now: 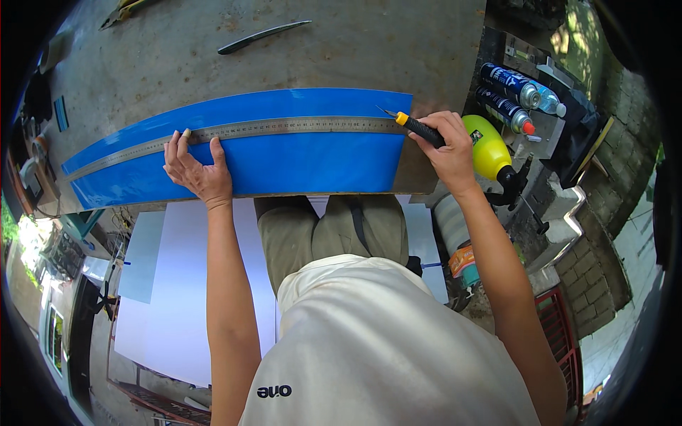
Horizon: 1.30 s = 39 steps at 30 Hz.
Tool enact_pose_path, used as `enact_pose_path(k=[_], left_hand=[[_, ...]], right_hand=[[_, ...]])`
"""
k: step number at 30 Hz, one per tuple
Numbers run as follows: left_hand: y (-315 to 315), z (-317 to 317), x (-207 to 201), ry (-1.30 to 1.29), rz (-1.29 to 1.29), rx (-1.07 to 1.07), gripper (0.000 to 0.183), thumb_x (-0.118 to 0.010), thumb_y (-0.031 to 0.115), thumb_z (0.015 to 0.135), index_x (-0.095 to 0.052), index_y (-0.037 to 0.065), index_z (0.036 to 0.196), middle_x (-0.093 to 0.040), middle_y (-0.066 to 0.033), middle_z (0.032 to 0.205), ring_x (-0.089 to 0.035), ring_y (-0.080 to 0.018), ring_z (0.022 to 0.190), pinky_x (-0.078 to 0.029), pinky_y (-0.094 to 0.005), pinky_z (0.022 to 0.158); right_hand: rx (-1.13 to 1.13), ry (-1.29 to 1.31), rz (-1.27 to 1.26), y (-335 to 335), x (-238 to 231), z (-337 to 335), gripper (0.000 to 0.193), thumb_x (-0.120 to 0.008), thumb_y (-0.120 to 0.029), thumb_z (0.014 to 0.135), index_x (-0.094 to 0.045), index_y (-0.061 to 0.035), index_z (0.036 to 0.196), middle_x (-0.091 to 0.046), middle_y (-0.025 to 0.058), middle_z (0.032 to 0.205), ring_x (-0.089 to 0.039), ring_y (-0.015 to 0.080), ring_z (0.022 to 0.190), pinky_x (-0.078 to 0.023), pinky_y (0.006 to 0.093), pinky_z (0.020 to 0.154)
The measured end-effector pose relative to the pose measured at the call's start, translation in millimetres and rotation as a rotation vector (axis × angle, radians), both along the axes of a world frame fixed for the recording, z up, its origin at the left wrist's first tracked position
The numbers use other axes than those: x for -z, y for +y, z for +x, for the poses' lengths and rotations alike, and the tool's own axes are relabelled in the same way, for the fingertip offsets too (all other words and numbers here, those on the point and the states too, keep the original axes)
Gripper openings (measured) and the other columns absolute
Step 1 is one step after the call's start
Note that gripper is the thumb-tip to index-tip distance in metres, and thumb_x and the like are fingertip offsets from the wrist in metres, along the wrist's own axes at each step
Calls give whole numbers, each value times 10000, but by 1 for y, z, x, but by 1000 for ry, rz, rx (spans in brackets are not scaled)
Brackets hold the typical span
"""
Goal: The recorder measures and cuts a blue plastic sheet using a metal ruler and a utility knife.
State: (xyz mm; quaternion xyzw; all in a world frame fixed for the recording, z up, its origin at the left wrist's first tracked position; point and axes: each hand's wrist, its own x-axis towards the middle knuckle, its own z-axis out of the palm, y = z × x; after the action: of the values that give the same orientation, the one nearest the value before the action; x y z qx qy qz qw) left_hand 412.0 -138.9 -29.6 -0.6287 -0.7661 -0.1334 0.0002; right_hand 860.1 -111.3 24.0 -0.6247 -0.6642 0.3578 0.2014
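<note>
A long strip of glossy blue sheet lies along the near edge of the worktable. Across its length rests a steel ruler, its right end close to the sheet's right side. My left hand presses on the ruler left of the middle, fingers and thumb spread. In my right hand is a craft knife with a black handle and yellow collar. Its thin blade points up and left, over the blue sheet near its right end, above the ruler. Whether the tip touches the sheet, I cannot tell.
Farther back on the grey table lies a dark, slim pointed blade-like tool. Beyond the right edge are a yellow-green spray bottle and spray cans. White panels lie below the table's near edge.
</note>
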Motion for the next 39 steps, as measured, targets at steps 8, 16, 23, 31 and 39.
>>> enact_pose_path(k=[8, 16, 23, 31, 39], left_hand=[[1, 4, 1, -33, -21, -44, 603, -723, 538, 935, -561, 222, 1422, -513, -16, 1511, -372, -314, 1513, -184, -628, 1239], [1, 6, -4, -72, -68, -95, 603, -719, 482, 944, -542, 187, 1440, -455, -60, 1543, -353, -349, 1529, -164, -678, 1243], [8, -67, -12, -95, -22, -329, 701, -645, 466, 996, -418, 105, 1551, -304, -174, 1636, -274, -405, 1561, -147, -663, 1259], [14, -130, 0, -3, -84, -415, 771, -615, 545, 991, -362, 160, 1610, -231, -169, 1701, -195, -440, 1587, -134, -699, 1255], [19, -124, -4, 1, -132, -382, 687, -607, 637, 976, -487, 316, 1571, -302, -105, 1691, -209, -401, 1601, -99, -769, 1221]], right_hand=[[-6, -14, -3, 2, -3, -1, 242, -872, -43, 774, -744, -52, 980, -710, 77, 955, -643, 294, 910, -507, 402, 809], [10, -23, -39, 1, -6, -3, 257, -868, -28, 794, -714, -21, 999, -685, 113, 981, -638, 306, 931, -504, 380, 827], [-48, -29, -16, -6, 1, 5, 259, -859, -43, 824, -681, -14, 1009, -672, 125, 987, -636, 311, 940, -499, 382, 860], [-46, -57, -34, -12, 11, 12, 265, -850, -46, 859, -652, -4, 1029, -662, 114, 1025, -636, 287, 984, -499, 373, 907], [-28, -56, -74, -10, 10, 13, 258, -838, -60, 882, -625, -2, 1016, -638, 107, 1028, -616, 263, 978, -482, 358, 908]])
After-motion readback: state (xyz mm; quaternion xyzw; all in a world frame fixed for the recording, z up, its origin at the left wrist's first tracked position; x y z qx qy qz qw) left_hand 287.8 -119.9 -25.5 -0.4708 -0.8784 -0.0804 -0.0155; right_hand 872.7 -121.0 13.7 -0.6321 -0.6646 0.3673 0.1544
